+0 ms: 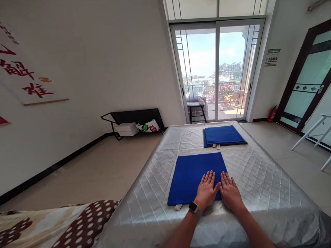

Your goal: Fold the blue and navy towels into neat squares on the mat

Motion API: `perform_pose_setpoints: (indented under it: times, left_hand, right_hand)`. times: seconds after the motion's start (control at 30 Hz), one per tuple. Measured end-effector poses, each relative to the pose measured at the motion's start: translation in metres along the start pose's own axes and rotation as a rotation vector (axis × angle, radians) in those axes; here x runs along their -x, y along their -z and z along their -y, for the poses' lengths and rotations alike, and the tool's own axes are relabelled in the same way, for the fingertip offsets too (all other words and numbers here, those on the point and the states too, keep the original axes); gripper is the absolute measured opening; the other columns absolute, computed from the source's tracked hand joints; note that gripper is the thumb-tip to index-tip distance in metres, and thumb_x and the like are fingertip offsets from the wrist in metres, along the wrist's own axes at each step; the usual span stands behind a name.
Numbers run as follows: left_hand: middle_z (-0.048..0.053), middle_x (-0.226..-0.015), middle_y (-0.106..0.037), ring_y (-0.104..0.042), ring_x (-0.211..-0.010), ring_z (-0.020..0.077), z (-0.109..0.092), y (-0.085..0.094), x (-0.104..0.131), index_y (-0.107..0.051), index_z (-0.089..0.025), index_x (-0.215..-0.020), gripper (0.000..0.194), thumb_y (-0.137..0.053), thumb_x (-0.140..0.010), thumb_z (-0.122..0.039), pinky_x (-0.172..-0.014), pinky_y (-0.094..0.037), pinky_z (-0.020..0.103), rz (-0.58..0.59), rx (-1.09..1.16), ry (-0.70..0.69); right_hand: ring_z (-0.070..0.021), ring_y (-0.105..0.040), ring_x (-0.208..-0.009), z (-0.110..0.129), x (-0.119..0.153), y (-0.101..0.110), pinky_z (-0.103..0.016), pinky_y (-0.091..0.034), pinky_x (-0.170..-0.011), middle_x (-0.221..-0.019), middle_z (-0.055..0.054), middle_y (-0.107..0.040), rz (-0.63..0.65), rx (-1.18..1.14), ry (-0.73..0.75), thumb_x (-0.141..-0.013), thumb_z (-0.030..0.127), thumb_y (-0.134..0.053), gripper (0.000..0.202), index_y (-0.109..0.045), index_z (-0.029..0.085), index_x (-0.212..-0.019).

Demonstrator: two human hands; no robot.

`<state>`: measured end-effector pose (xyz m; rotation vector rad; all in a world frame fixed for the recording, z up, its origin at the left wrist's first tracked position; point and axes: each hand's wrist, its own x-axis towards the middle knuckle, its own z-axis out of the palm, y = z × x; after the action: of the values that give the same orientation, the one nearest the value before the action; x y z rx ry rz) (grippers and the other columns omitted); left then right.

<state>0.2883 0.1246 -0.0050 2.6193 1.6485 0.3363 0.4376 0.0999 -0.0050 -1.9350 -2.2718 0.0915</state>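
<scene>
A blue rectangular cloth (190,172) lies flat on the quilted silver cover of the bed (144,196), a small white label sticking out at its near edge. My left hand (207,190) rests palm down on the cloth's right half, fingers stretched forward; a watch is on that wrist. Beside it, my right hand (229,190) lies flat along the cloth's right edge, fingers extended, the two thumbs close together. Farther back on the bed, several blue cloths (222,134) are stacked, with white labels at the near side.
A brown and cream patterned blanket (77,227) is at the lower left. Against the left wall stands a black rack (137,116) holding white boxes (126,128). Behind the bed are sliding glass doors (217,72). White metal legs (307,134) stand at right, near a fire extinguisher (272,114).
</scene>
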Motion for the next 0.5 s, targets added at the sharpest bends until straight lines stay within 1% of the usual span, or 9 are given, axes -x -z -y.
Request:
perform_pose_setpoints:
  times: [0.07, 0.17, 0.23, 0.3, 0.37, 0.43, 0.5]
  left_hand:
    - [0.010, -0.162, -0.031, -0.025, -0.151, 0.0244, 0.027, 0.003, 0.014, -0.035, -0.015, -0.155, 0.069, -0.016, -0.103, -0.055, -0.123, -0.028, 0.045, 0.007, -0.040, 0.112]
    - [0.013, -0.161, -0.032, -0.025, -0.151, 0.0276, 0.079, 0.006, 0.045, -0.032, -0.014, -0.156, 0.074, -0.017, -0.101, -0.060, -0.122, -0.028, 0.049, -0.017, -0.112, 0.294]
    - [0.013, -0.160, -0.034, -0.027, -0.151, 0.0283, 0.112, 0.006, 0.067, -0.030, -0.014, -0.157, 0.074, -0.017, -0.101, -0.060, -0.122, -0.029, 0.050, -0.025, -0.146, 0.367]
    - [0.013, -0.161, -0.034, -0.026, -0.151, 0.0281, 0.134, 0.006, 0.086, -0.031, -0.012, -0.156, 0.075, -0.016, -0.100, -0.060, -0.122, -0.029, 0.048, -0.029, -0.159, 0.392]
    - [0.015, -0.162, -0.031, -0.025, -0.151, 0.0279, 0.144, 0.005, 0.097, -0.031, -0.007, -0.155, 0.079, -0.014, -0.100, -0.061, -0.122, -0.028, 0.045, -0.036, -0.166, 0.405]
    - [0.017, -0.162, -0.029, -0.026, -0.151, 0.0280, 0.143, 0.004, 0.101, -0.031, -0.002, -0.154, 0.084, -0.011, -0.099, -0.062, -0.123, -0.027, 0.044, -0.043, -0.174, 0.421]
    - [0.018, -0.161, -0.030, -0.027, -0.151, 0.0276, 0.139, 0.003, 0.102, -0.031, -0.001, -0.154, 0.085, -0.009, -0.099, -0.062, -0.123, -0.027, 0.043, -0.058, -0.175, 0.418]
  right_hand:
    - [-0.0235, -0.022, -0.152, 0.002, 0.001, 0.001, -0.050, -0.019, -0.122, -0.162, -0.013, -0.030, -0.008, -0.010, -0.013, -0.103, 0.033, -0.026, 0.058, -0.031, 0.014, -0.157]
    - [-0.0236, -0.022, -0.152, 0.003, 0.001, 0.001, -0.050, -0.018, -0.123, -0.162, -0.012, -0.029, -0.034, -0.023, -0.011, -0.103, 0.035, -0.026, 0.058, -0.032, 0.015, -0.157]
    - [-0.0235, -0.022, -0.152, 0.002, 0.001, -0.001, -0.050, -0.018, -0.123, -0.162, -0.012, -0.029, -0.048, -0.029, -0.007, -0.103, 0.035, -0.026, 0.058, -0.031, 0.015, -0.157]
    - [-0.0232, -0.022, -0.152, 0.002, 0.001, -0.002, -0.050, -0.018, -0.123, -0.162, -0.012, -0.030, -0.054, -0.028, -0.005, -0.103, 0.035, -0.025, 0.058, -0.031, 0.015, -0.157]
    - [-0.0228, -0.022, -0.152, 0.001, 0.000, -0.002, -0.049, -0.019, -0.123, -0.162, -0.012, -0.030, -0.050, -0.022, -0.002, -0.103, 0.035, -0.025, 0.058, -0.031, 0.014, -0.157]
    - [-0.0228, -0.022, -0.152, 0.000, 0.001, -0.001, -0.048, -0.019, -0.123, -0.162, -0.013, -0.030, -0.041, -0.017, 0.000, -0.103, 0.036, -0.024, 0.059, -0.032, 0.012, -0.156]
    - [-0.0231, -0.022, -0.152, -0.002, 0.004, -0.001, -0.047, -0.019, -0.123, -0.162, -0.013, -0.030, -0.035, -0.018, -0.006, -0.104, 0.038, -0.023, 0.060, -0.031, 0.011, -0.156]
